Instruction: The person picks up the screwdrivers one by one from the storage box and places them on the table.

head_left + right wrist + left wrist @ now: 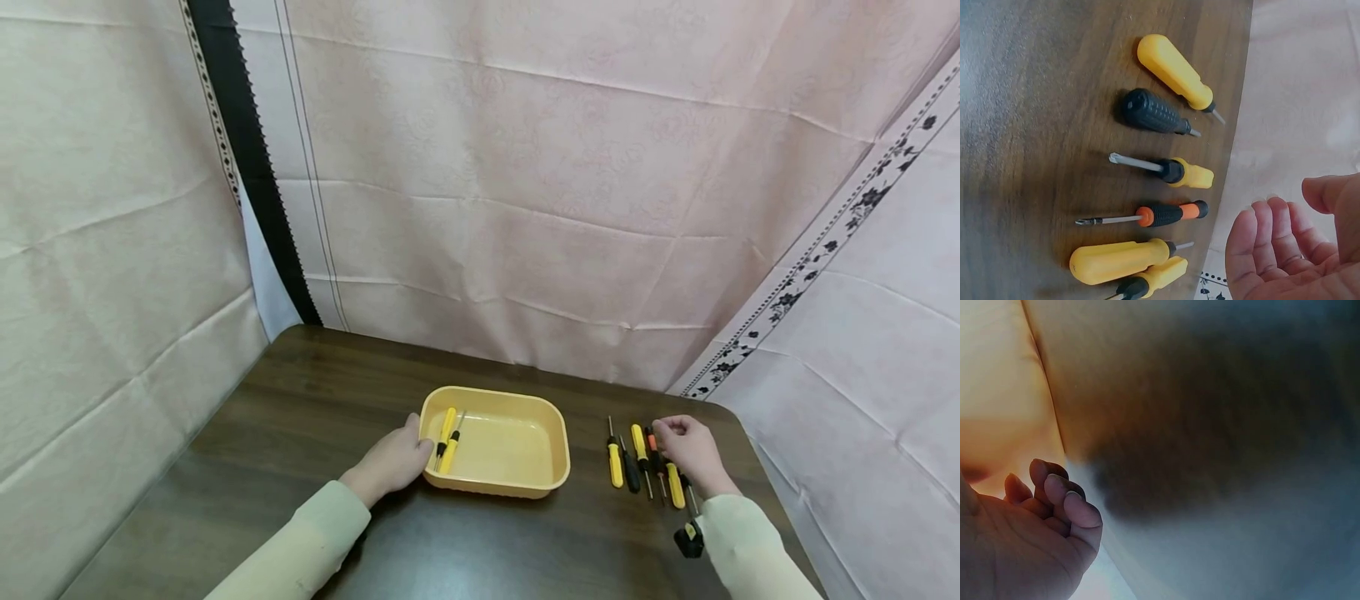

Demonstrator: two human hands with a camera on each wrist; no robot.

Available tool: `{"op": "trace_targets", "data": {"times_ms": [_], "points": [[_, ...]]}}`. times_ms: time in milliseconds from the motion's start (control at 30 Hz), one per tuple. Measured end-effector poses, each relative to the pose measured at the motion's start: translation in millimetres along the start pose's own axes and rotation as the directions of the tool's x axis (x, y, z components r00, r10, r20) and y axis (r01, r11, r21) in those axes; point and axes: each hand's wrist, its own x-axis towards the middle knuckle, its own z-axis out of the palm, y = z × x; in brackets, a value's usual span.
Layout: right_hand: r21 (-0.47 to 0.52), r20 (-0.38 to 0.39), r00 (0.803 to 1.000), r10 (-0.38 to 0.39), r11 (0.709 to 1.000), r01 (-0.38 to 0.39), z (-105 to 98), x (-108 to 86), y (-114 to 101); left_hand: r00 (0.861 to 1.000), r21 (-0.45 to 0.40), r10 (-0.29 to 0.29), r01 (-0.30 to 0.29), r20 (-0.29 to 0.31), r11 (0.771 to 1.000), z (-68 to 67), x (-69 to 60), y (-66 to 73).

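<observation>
A yellow plastic tray [517, 483] stands on the dark wooden table, with two yellow-and-black screwdrivers [448, 457] lying along its left side. My left hand [396, 457] holds the tray's left rim, thumb on the rim. In the left wrist view, my left fingers [1082, 509] are curled, and what they touch is blurred. To the right, my right hand [688, 450] hovers over a row of screwdrivers, holding nothing. The right wrist view shows its fingers [1282, 234] apart from the thumb. Nearby lie an orange-and-black screwdriver [1166, 215], a black-handled one [1152, 112] and several yellow-handled ones [1172, 69].
A small black object with a yellow mark [688, 540] sits near my right sleeve. The wooden table [300, 417] ends at the pale patterned cloth [480, 208] behind it, and more cloth hangs at both sides.
</observation>
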Motion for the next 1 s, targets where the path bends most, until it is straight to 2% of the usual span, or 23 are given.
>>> {"op": "trace_targets", "data": {"times_ms": [467,700,1000], "points": [[-0.037,-0.008,0.999,-0.046,0.998,0.045,10,-5.2,-16,1.0,-0.011,-0.001,0.001,0.001,1.0,1.4,0.9,-0.6],[-0.061,-0.011,0.993,-0.116,0.992,0.115,15,-8.6,-34,1.0,-0.012,0.009,-0.009,-0.009,1.0,1.5,0.9,-1.7],[0.003,0.013,0.982,-0.186,0.983,0.186,30,-17.5,-66,1.0,-0.011,0.0,0.0,-0.004,1.0,2.6,0.5,-2.1]]}}
